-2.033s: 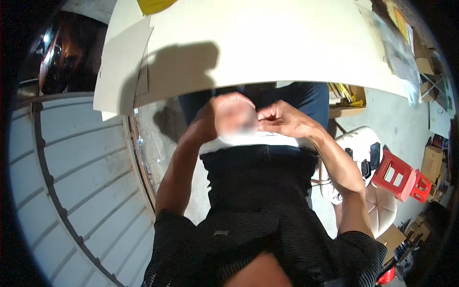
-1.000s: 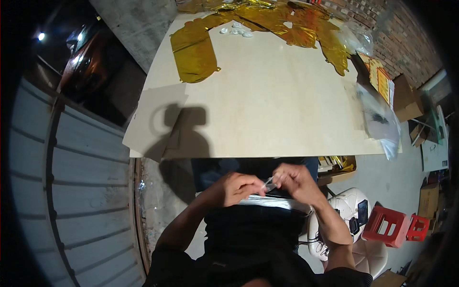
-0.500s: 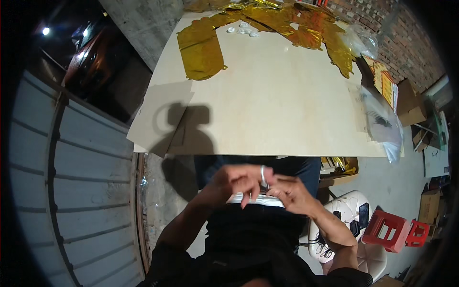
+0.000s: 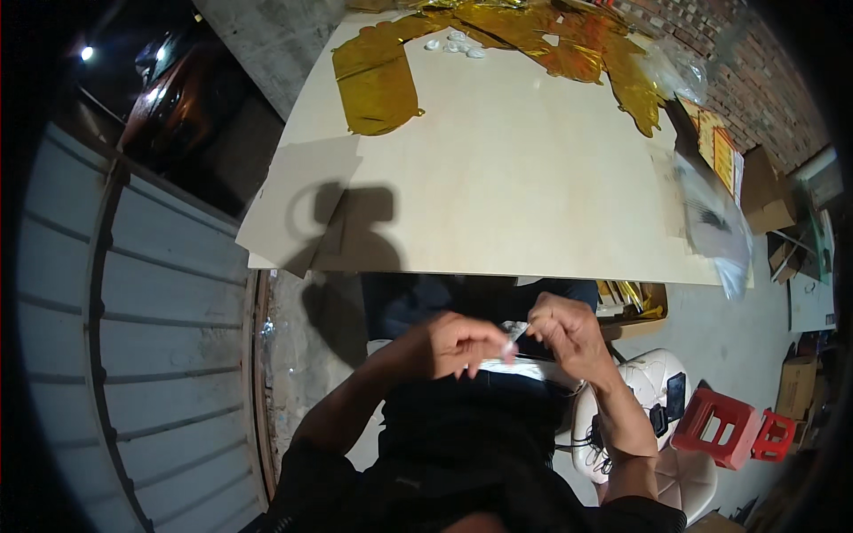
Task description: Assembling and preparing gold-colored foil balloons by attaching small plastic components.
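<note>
Over my lap, just in front of the table edge, my left hand (image 4: 462, 345) and my right hand (image 4: 569, 336) work close together on a thin white strip (image 4: 517, 332). The right fingers are pinched on its upper end. Its lower end meets the left index fingertip, where white shows on the finger; blur hides how it is held there. Below the hands, more white material (image 4: 524, 368) lies across my lap, partly hidden by the right hand. Several small white coils (image 4: 457, 43) rest at the table's far side.
Gold foil balloons (image 4: 378, 84) lie flat along the far side of the pale table (image 4: 498, 195). Clear plastic bags (image 4: 711, 218) hang at its right edge. On the right are a white chair (image 4: 653, 373) with a phone and cables, and red stools (image 4: 715, 429). A metal wall (image 4: 169, 311) rises left.
My right hand has moved up and away from the left, and the white strip now shows between them. The white band has gone from mid-finger to the left fingertip.
</note>
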Demonstrator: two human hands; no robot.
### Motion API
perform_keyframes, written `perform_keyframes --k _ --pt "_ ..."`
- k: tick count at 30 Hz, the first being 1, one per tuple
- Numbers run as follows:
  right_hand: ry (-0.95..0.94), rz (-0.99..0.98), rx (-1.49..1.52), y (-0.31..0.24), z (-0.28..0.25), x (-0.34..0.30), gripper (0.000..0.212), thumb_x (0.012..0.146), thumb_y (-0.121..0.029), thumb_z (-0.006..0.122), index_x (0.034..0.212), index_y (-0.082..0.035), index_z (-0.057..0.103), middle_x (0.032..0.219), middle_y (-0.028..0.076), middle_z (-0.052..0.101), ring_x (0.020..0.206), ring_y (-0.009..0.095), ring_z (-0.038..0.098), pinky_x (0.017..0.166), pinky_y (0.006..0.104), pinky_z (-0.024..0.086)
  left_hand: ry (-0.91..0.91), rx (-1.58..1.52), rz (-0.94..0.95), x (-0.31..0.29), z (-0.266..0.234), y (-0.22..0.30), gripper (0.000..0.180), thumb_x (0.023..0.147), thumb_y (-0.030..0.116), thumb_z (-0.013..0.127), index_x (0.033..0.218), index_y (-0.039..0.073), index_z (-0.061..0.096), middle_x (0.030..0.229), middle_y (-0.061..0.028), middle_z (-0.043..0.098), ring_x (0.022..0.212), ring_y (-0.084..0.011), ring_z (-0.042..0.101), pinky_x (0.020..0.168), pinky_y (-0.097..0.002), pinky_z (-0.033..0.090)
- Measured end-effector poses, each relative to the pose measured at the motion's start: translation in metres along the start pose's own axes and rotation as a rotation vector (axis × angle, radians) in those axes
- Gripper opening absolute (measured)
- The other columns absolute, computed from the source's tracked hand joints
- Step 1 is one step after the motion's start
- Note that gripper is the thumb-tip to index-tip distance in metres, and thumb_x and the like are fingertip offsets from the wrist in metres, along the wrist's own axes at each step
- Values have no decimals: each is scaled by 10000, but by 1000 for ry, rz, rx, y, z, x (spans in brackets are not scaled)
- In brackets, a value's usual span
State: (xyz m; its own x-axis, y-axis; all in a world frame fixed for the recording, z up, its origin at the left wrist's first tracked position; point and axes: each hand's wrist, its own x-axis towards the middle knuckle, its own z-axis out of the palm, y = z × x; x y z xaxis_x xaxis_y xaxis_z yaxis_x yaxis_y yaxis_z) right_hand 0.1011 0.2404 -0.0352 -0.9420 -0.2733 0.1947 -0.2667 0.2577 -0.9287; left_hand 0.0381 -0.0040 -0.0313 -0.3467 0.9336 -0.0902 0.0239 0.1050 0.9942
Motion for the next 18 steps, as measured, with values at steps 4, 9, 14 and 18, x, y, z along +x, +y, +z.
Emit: perform_keyframes --k 4,9,14,18 --pt "-168 -28 -1 -2 29 -9 215 791 97 552 945 -24 641 768 132 622 693 285 626 650 345 520 345 -267 112 3 8 16 300 991 55 534 1274 -24 595 997 -113 726 698 -104 634 569 -250 519" --pt "-33 38 -55 -17 -4 5 170 904 26 490 880 -29 649 728 101 588 628 201 593 579 306 476 9 -101 -52 -4 2 12 240 976 18 531 1169 -11 669 1070 -142 723 687 -98 619 552 -234 496" --pt "-237 8 7 -19 22 -5 155 796 109 569 873 -11 629 735 90 591 626 197 596 587 315 494 429 27 165 4 6 10 303 984 -1 494 1262 -3 614 1104 -119 718 688 -100 620 572 -242 505" --pt "-22 39 -20 -12 -2 3 107 900 30 514 870 10 614 731 74 591 627 153 598 569 291 479 -60 -76 89 -5 0 5 334 982 4 490 1299 3 595 1180 -137 702 686 -107 624 575 -254 516"
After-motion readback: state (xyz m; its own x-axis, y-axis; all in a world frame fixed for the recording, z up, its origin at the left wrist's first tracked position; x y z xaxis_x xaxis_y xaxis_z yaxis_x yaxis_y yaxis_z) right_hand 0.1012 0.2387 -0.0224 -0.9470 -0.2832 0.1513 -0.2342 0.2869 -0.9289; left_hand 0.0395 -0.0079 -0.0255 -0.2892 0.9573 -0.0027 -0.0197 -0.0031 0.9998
